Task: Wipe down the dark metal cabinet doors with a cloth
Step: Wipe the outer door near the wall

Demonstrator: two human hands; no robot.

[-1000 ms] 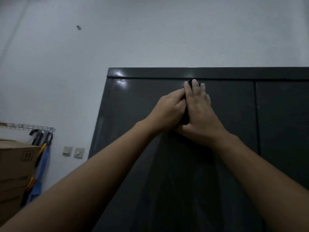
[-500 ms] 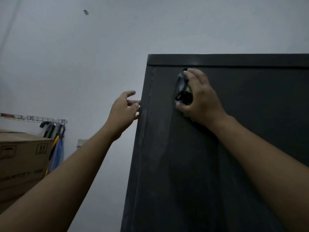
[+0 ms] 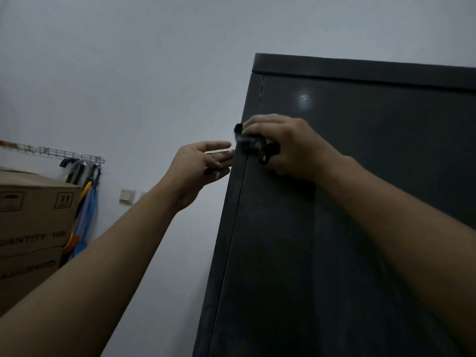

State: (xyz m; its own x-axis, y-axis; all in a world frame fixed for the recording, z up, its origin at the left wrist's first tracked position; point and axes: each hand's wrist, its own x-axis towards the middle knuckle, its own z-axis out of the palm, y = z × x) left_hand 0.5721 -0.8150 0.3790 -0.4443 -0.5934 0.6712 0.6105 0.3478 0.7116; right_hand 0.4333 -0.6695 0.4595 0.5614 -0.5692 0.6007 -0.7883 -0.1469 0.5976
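Note:
A tall dark metal cabinet (image 3: 360, 228) fills the right half of the view, its left door edge running down the middle. My right hand (image 3: 291, 148) presses a dark bunched cloth (image 3: 253, 146) against the door at its upper left edge; the cloth sticks out past the fingers. My left hand (image 3: 203, 166) is just left of the cabinet's side, fingers spread and pointing at the edge, holding nothing. Whether its fingertips touch the metal I cannot tell.
A pale wall (image 3: 128, 73) stands behind. Stacked cardboard boxes (image 3: 33, 228) are at the far left. Above them a wire rack (image 3: 59, 153) holds hanging tools and blue fabric (image 3: 87, 217). A wall switch (image 3: 126, 196) sits beside them.
My right hand has slid the cloth down and left, from the top of the door to its left edge. My left hand, first clasped with the right, now hovers beside the cabinet. The view has shifted left.

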